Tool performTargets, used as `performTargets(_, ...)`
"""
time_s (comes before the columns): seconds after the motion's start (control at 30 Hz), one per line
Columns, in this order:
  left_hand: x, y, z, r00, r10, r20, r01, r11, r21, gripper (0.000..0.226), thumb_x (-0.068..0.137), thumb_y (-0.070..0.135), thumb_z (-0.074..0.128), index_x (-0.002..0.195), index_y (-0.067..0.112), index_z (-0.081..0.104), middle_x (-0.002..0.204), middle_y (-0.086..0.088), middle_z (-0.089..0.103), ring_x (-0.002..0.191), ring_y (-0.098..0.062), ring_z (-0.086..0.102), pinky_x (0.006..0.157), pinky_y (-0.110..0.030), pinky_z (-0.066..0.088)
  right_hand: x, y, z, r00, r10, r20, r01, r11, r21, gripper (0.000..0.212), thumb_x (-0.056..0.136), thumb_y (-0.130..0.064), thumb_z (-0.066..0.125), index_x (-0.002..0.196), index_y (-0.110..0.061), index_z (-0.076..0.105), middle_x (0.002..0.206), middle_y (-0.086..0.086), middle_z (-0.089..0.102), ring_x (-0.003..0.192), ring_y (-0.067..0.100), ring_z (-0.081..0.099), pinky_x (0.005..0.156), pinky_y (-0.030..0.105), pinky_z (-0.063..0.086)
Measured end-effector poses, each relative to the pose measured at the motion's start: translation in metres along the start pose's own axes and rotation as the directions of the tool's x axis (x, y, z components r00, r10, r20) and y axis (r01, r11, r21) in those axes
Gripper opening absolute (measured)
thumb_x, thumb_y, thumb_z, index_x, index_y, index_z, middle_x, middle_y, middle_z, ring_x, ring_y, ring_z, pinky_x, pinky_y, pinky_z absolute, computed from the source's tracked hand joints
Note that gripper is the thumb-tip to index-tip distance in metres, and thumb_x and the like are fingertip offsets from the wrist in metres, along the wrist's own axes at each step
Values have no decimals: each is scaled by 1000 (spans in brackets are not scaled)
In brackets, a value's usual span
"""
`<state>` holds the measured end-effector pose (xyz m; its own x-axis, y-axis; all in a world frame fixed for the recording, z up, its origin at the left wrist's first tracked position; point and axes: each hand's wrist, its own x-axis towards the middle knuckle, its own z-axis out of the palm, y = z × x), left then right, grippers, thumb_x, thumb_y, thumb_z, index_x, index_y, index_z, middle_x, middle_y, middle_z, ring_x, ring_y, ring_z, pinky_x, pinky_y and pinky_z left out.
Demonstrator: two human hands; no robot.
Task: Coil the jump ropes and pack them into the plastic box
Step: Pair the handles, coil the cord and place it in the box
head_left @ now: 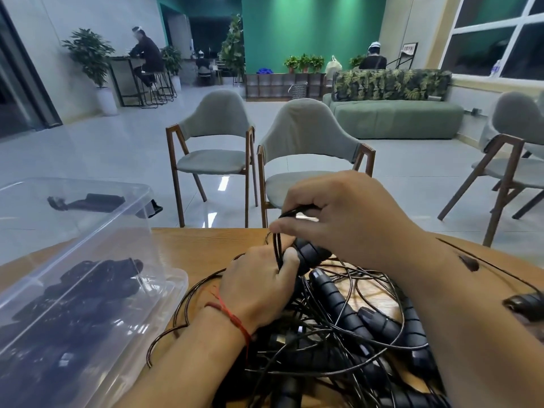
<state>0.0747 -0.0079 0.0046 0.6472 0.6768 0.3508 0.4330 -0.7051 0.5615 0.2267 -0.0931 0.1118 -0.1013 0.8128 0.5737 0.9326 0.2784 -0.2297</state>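
The right hand [347, 219] pinched a loop of black cord [276, 245] between thumb and curled fingers. The left hand [259, 284] clenched the gathered turns against a ribbed handle [312, 254]. Coiling was judged under way (one rope among many). The tangled jump ropes [338, 334] lay beneath on the wooden table [206, 242], and the clear plastic box [164, 278], already holding dark ropes, stood at left. The next move called for drawing slack free of the tangle.

On desk [206, 245], left: plastic box [173, 282], coiled ropes [97, 284] inside; right of box: tangled jump ropes [338, 334] on desk, left hand [259, 287] and right hand [347, 222] upon them; behind desk: two chairs [309, 148].
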Motion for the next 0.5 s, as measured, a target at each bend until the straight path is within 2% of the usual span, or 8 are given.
performTargets(0.1, -2, 2, -2, 994, 113, -13, -113, 993, -32, 44, 101, 44, 27, 119, 31, 65, 91, 1, 71, 83, -15, 67, 74, -39, 56, -1, 14, -2, 994, 105, -19, -102, 988, 119, 26, 85, -57, 82, 75, -37, 70, 63, -21, 59, 63, 9, 56, 58, 29, 42)
performTargets(0.17, -3, 2, -2, 987, 156, -31, -158, 984, -80, 44, 100, 41, 33, 130, 35, 64, 95, 4, 73, 87, -15, 68, 75, -37, 56, -4, 24, -4, 984, 177, 13, -175, 957, 229, 28, 81, -54, 87, 72, -32, 72, 61, -15, 60, 58, 8, 51, 57, 23, 39)
performTargets(0.23, -3, 0, -2, 981, 178, -72, -184, 979, -88, 43, 97, 41, 34, 126, 31, 65, 84, 3, 69, 78, -19, 66, 68, -41, 54, -5, 31, -8, 972, 223, 78, -236, 924, 301, 28, 78, -53, 90, 72, -29, 75, 62, -8, 63, 57, 4, 49, 57, 22, 39)
performTargets(0.3, -5, 0, -3, 969, 229, -97, -239, 965, -108, 44, 96, 38, 36, 133, 29, 59, 77, 1, 66, 69, -17, 63, 62, -40, 50, -7, 36, -10, 955, 253, 152, -291, 891, 347, 31, 77, -52, 91, 74, -24, 78, 64, 2, 65, 60, 9, 50, 58, 25, 39)
performTargets(0.4, -9, 1, -5, 941, 317, -123, -335, 922, -192, 53, 99, 30, 41, 151, 23, 45, 67, 5, 56, 59, -15, 58, 54, -25, 43, -8, 45, -8, 924, 283, 257, -372, 824, 428, 31, 77, -46, 91, 77, -17, 80, 68, 13, 64, 63, 13, 50, 60, 25, 37)
performTargets(0.5, -10, -1, -7, 925, 338, -172, -377, 868, -324, 51, 100, 27, 42, 150, 19, 43, 73, 8, 59, 60, -14, 59, 54, -25, 44, -9, 47, 2, 867, 316, 385, -490, 681, 545, 24, 80, -34, 89, 82, -12, 80, 68, 7, 65, 66, 11, 57, 64, 24, 42)
